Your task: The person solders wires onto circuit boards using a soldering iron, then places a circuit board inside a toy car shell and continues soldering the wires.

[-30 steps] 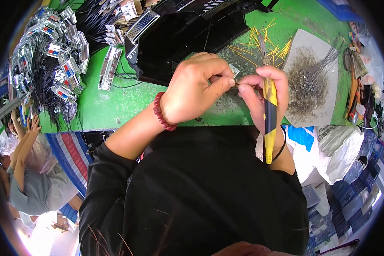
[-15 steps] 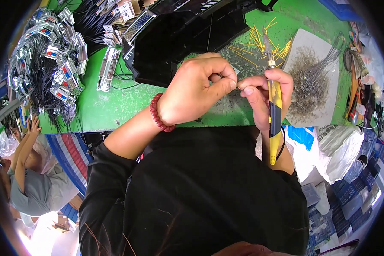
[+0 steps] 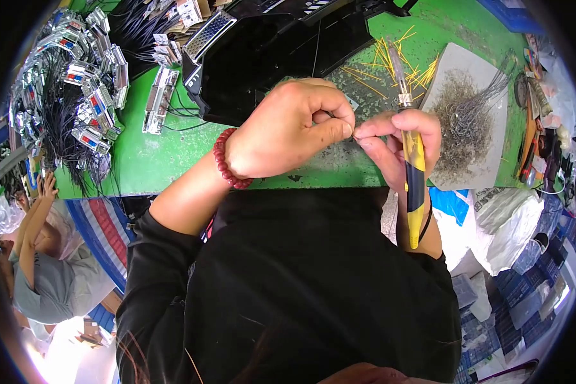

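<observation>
A yellow and black soldering iron point(image 3: 415, 173) stands nearly upright in my right hand point(image 3: 397, 141), its metal tip pointing away from me. The thumb and forefinger of that hand are pinched together close to the fingertips of my left hand point(image 3: 294, 128). My left hand is also closed in a pinch; whatever lies between the fingertips is too small to make out. Just beyond my hands lies a large black plastic panel point(image 3: 262, 57). Several thin yellow sticks, perhaps wire or solder pieces, point(image 3: 390, 61) are scattered around the iron's tip.
A pale board point(image 3: 493, 166) with a tangle of dark wire bits point(image 3: 461, 121) lies at the right. Piled at the left are several shiny metal parts with black wires point(image 3: 96, 96); one metal part point(image 3: 160, 99) rests apart on the green table point(image 3: 192, 153). Another person point(image 3: 51, 275) sits at far left.
Both hands stay pinched close together and have shifted very slightly left. The soldering iron has tilted a little, its tip moving left and its butt end right.
</observation>
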`<control>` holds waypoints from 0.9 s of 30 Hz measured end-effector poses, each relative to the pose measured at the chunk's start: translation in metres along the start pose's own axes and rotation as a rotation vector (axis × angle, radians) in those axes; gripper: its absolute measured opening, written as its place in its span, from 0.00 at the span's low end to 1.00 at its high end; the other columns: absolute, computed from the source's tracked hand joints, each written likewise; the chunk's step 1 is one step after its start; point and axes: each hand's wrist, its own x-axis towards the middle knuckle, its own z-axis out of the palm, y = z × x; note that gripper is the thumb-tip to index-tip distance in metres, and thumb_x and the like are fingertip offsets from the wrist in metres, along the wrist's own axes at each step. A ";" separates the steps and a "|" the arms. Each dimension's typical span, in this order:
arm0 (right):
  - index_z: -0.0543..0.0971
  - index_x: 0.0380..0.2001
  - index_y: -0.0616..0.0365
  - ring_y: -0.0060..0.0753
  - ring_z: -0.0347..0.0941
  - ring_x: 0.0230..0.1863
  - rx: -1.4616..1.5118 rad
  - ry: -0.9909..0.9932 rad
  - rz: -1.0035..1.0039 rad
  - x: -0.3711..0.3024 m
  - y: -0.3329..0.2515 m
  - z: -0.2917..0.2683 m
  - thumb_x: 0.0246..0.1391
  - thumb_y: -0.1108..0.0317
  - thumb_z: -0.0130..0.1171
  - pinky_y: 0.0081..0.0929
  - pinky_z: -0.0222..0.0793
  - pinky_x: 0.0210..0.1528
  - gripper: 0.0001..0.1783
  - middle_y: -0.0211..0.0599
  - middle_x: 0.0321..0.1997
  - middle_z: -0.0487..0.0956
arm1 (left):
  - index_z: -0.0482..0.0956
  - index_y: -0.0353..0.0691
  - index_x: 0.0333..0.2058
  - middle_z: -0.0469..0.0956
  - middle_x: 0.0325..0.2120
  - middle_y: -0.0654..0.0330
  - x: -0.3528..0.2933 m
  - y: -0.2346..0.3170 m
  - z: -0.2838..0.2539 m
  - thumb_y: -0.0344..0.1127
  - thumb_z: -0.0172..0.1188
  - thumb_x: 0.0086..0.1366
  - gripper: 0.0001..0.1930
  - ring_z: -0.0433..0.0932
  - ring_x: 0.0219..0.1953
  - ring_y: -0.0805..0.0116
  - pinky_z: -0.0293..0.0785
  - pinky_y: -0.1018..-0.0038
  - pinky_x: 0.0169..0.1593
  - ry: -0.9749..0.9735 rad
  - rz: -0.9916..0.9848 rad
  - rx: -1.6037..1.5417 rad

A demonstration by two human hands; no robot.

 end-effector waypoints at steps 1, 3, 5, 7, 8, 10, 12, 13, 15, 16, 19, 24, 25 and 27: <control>0.66 0.47 0.61 0.32 0.81 0.36 -0.002 -0.001 0.001 0.000 0.000 0.000 0.45 0.87 0.65 0.25 0.76 0.40 0.27 0.43 0.35 0.80 | 0.79 0.33 0.28 0.75 0.23 0.58 0.001 0.000 -0.001 0.26 0.61 0.58 0.02 0.73 0.24 0.72 0.70 0.76 0.29 -0.018 0.022 -0.001; 0.67 0.46 0.61 0.33 0.81 0.36 0.017 0.002 -0.019 0.000 0.002 0.000 0.45 0.87 0.65 0.25 0.77 0.40 0.26 0.43 0.34 0.79 | 0.79 0.33 0.28 0.75 0.23 0.58 0.001 0.001 -0.003 0.26 0.61 0.58 0.02 0.73 0.24 0.72 0.69 0.76 0.29 -0.028 0.021 -0.011; 0.67 0.46 0.61 0.33 0.81 0.36 0.001 -0.006 -0.029 0.000 0.004 -0.001 0.44 0.87 0.65 0.25 0.77 0.39 0.26 0.42 0.34 0.79 | 0.79 0.32 0.28 0.75 0.23 0.59 0.002 0.000 -0.003 0.25 0.60 0.57 0.02 0.73 0.24 0.72 0.69 0.76 0.29 -0.039 0.020 -0.021; 0.68 0.46 0.60 0.33 0.81 0.35 -0.016 -0.013 -0.039 0.002 0.003 -0.002 0.44 0.87 0.65 0.25 0.77 0.38 0.26 0.42 0.34 0.79 | 0.79 0.33 0.28 0.75 0.23 0.59 0.002 -0.001 -0.003 0.26 0.61 0.57 0.02 0.73 0.23 0.73 0.69 0.76 0.28 -0.044 0.022 -0.027; 0.68 0.46 0.60 0.32 0.81 0.33 -0.089 -0.046 -0.066 0.004 0.001 -0.003 0.44 0.87 0.65 0.25 0.76 0.36 0.26 0.42 0.33 0.79 | 0.79 0.33 0.28 0.75 0.23 0.59 0.001 -0.002 -0.002 0.26 0.61 0.57 0.02 0.73 0.23 0.73 0.69 0.76 0.28 -0.043 0.020 -0.026; 0.68 0.46 0.60 0.31 0.80 0.32 -0.159 -0.079 -0.093 0.004 0.001 -0.001 0.44 0.86 0.65 0.25 0.76 0.35 0.26 0.41 0.32 0.79 | 0.79 0.34 0.27 0.74 0.21 0.59 -0.002 -0.004 0.000 0.27 0.62 0.55 0.03 0.72 0.22 0.72 0.67 0.75 0.26 -0.013 0.071 0.030; 0.68 0.46 0.60 0.29 0.78 0.29 -0.084 0.067 -0.087 -0.004 0.005 0.008 0.45 0.86 0.64 0.24 0.74 0.33 0.25 0.40 0.31 0.79 | 0.79 0.35 0.27 0.74 0.22 0.60 -0.002 -0.003 0.001 0.27 0.63 0.54 0.03 0.72 0.22 0.70 0.67 0.74 0.28 -0.015 0.075 0.106; 0.67 0.46 0.59 0.27 0.77 0.28 -0.070 0.110 -0.046 -0.008 0.005 0.013 0.46 0.86 0.62 0.24 0.74 0.33 0.24 0.39 0.30 0.79 | 0.79 0.36 0.27 0.74 0.23 0.60 -0.002 -0.003 0.001 0.27 0.63 0.53 0.03 0.73 0.23 0.67 0.67 0.72 0.29 -0.014 0.079 0.183; 0.67 0.46 0.59 0.27 0.77 0.29 -0.123 0.116 0.001 -0.012 0.002 0.016 0.47 0.87 0.61 0.24 0.74 0.33 0.24 0.40 0.30 0.79 | 0.78 0.38 0.26 0.75 0.25 0.61 -0.004 -0.004 0.006 0.27 0.64 0.52 0.03 0.73 0.26 0.66 0.66 0.72 0.34 0.032 0.131 0.262; 0.67 0.46 0.59 0.26 0.77 0.30 -0.178 0.119 0.046 -0.014 0.002 0.017 0.47 0.87 0.60 0.24 0.74 0.33 0.24 0.40 0.30 0.79 | 0.77 0.40 0.26 0.75 0.27 0.63 -0.004 -0.005 0.009 0.26 0.65 0.51 0.05 0.73 0.30 0.64 0.65 0.71 0.39 0.078 0.186 0.340; 0.67 0.49 0.62 0.26 0.77 0.32 -0.171 0.256 0.218 -0.024 0.000 0.016 0.57 0.82 0.55 0.23 0.74 0.37 0.18 0.45 0.33 0.81 | 0.75 0.40 0.25 0.76 0.29 0.62 -0.003 -0.009 0.015 0.25 0.64 0.50 0.06 0.75 0.33 0.61 0.65 0.70 0.39 0.144 0.219 0.508; 0.58 0.61 0.64 0.25 0.71 0.21 -0.128 0.249 0.438 -0.040 -0.018 -0.006 0.65 0.43 0.42 0.20 0.64 0.26 0.36 0.47 0.30 0.82 | 0.74 0.39 0.24 0.75 0.28 0.60 0.001 -0.033 0.025 0.26 0.62 0.51 0.05 0.75 0.34 0.60 0.66 0.66 0.40 0.163 0.242 0.607; 0.62 0.60 0.65 0.23 0.69 0.19 -0.125 0.301 0.445 -0.047 -0.016 -0.007 0.62 0.36 0.42 0.19 0.62 0.23 0.41 0.46 0.27 0.81 | 0.74 0.39 0.25 0.75 0.28 0.60 0.001 -0.035 0.026 0.26 0.62 0.51 0.05 0.75 0.33 0.60 0.66 0.66 0.40 0.175 0.256 0.613; 0.69 0.55 0.69 0.23 0.69 0.19 -0.093 0.343 0.398 -0.062 -0.014 -0.011 0.60 0.33 0.43 0.18 0.62 0.22 0.43 0.43 0.25 0.79 | 0.74 0.39 0.25 0.75 0.28 0.60 0.003 -0.035 0.026 0.27 0.63 0.51 0.05 0.76 0.33 0.60 0.66 0.66 0.40 0.163 0.244 0.622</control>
